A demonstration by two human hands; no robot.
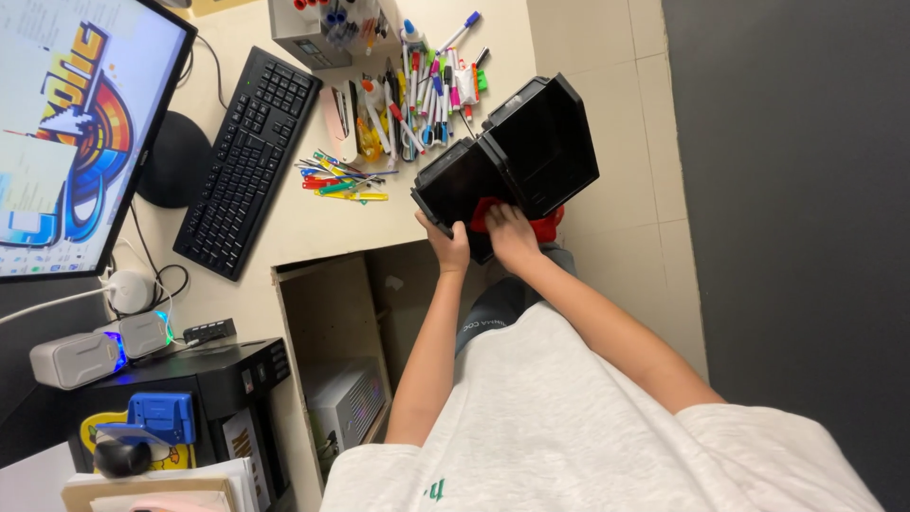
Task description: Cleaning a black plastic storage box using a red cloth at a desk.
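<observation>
The left hand (449,248) has its fingers curled around the near lower edge of the black organiser (507,156), which is held up just past the desk edge, tilted; beside it the right hand (512,232) presses closed fingers on a red cloth (485,213) against its wall. Steady grip left, firm short wipes right; markers (427,85) lie beyond the fingertips

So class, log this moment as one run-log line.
left hand: grips black plastic organiser box | right hand: grips same box at red part | coloured marker pens loose on beige desk
</observation>
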